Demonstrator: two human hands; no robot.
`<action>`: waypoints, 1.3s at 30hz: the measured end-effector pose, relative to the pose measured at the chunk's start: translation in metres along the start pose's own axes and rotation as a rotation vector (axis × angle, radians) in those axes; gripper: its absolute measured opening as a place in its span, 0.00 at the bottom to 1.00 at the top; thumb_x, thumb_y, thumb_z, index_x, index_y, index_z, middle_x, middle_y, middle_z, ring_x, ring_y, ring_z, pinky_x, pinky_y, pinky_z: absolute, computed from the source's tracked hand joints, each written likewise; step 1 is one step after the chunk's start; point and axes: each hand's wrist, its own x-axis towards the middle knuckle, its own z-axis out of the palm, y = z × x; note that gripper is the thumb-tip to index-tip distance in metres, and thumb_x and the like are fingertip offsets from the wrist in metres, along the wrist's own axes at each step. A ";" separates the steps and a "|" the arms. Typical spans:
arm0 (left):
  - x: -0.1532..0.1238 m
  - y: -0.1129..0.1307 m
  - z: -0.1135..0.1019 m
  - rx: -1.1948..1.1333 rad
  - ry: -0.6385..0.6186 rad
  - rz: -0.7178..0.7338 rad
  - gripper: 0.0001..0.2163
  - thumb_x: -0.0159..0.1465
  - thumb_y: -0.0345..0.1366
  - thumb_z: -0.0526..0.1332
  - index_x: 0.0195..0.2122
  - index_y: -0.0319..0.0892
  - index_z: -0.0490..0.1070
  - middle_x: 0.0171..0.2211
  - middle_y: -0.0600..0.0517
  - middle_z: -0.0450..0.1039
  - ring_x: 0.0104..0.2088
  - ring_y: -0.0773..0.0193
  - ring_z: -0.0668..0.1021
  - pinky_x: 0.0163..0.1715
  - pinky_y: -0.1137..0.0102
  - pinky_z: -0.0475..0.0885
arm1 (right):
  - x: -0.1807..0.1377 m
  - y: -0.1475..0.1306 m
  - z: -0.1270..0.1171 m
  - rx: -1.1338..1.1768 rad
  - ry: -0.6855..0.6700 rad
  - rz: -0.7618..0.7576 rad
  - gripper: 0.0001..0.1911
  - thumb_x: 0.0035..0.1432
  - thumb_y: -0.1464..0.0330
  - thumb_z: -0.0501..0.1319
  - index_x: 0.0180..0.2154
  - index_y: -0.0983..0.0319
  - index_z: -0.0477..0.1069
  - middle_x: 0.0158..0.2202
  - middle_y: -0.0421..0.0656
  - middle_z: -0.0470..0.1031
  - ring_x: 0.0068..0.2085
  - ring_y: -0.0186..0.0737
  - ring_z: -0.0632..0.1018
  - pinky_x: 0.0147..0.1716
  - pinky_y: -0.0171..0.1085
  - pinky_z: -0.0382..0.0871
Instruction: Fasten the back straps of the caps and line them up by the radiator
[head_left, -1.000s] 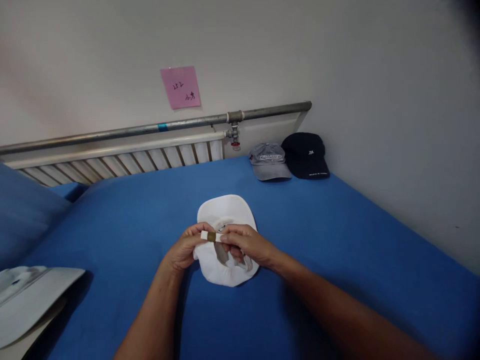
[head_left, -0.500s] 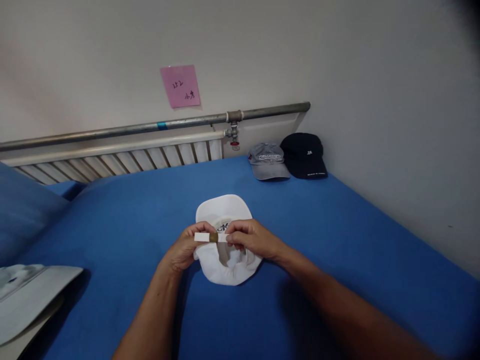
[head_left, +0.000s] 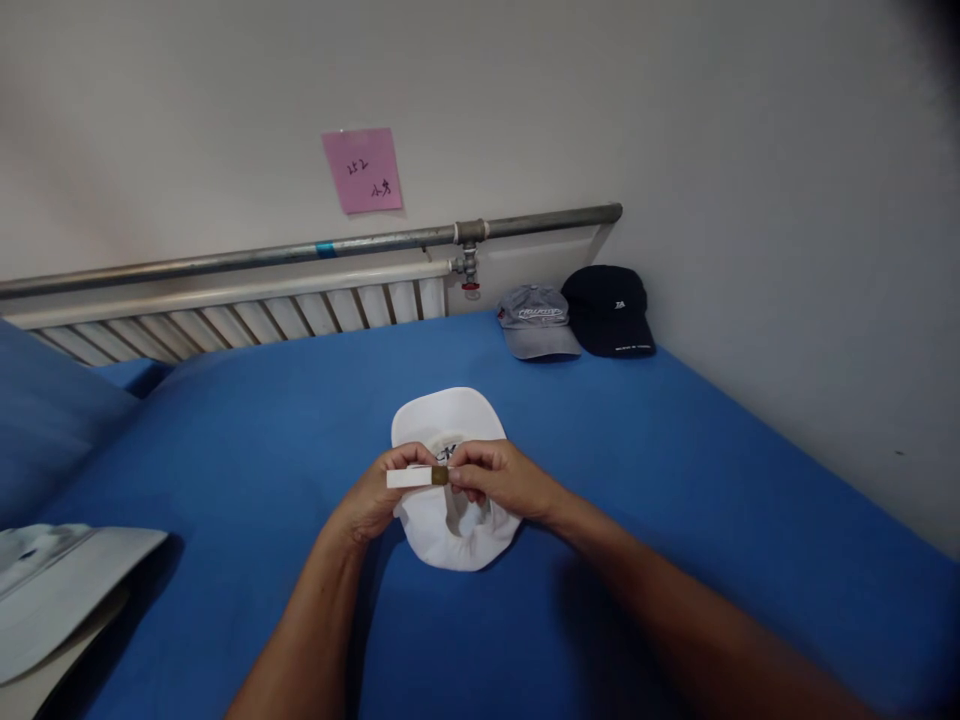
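Note:
A white baseball cap [head_left: 444,408] lies on the blue sheet [head_left: 300,420], its brim toward the wall and its back opening toward me. Across the opening runs its white back strap [head_left: 408,478], with a brass-coloured buckle [head_left: 439,475] on it. My left hand [head_left: 373,500] is closed on the strap's left part, fingertips partly hidden behind it. On the other side, my right hand [head_left: 514,480] pinches the strap right beside the buckle, fingertips touching the buckle's edge. Dark lettering on the cap shows partly between the hands.
A grey cap [head_left: 538,320] and a black cap [head_left: 611,310] sit side by side near the wall corner. Pale caps [head_left: 82,590] lie at the left edge. Behind the bed are a white radiator [head_left: 330,312], a metal pipe [head_left: 405,240] and a pink note [head_left: 365,170].
The buckle has shifted right along the strap, up to my right fingertips. More white strap shows left of it, and less on its right. Both hands stay nearly in place.

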 end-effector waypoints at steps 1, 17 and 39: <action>0.000 0.000 0.000 0.018 0.008 0.005 0.14 0.42 0.37 0.74 0.23 0.37 0.71 0.20 0.55 0.70 0.18 0.74 0.67 0.18 0.77 0.57 | 0.000 0.001 -0.001 0.016 -0.006 0.000 0.05 0.51 0.69 0.60 0.27 0.64 0.72 0.21 0.36 0.69 0.22 0.28 0.67 0.21 0.29 0.59; -0.004 0.000 -0.003 0.082 -0.034 -0.016 0.12 0.46 0.39 0.72 0.26 0.37 0.75 0.21 0.55 0.69 0.19 0.72 0.66 0.21 0.75 0.57 | 0.000 0.003 -0.008 0.154 -0.085 0.055 0.09 0.48 0.65 0.65 0.25 0.64 0.69 0.16 0.33 0.64 0.17 0.25 0.62 0.17 0.28 0.53; -0.015 0.017 0.001 0.449 -0.119 0.008 0.11 0.51 0.41 0.69 0.28 0.38 0.72 0.23 0.56 0.65 0.24 0.71 0.65 0.26 0.74 0.57 | -0.004 -0.003 -0.004 -0.179 -0.035 -0.007 0.05 0.51 0.69 0.60 0.26 0.63 0.68 0.21 0.35 0.63 0.24 0.29 0.63 0.24 0.30 0.55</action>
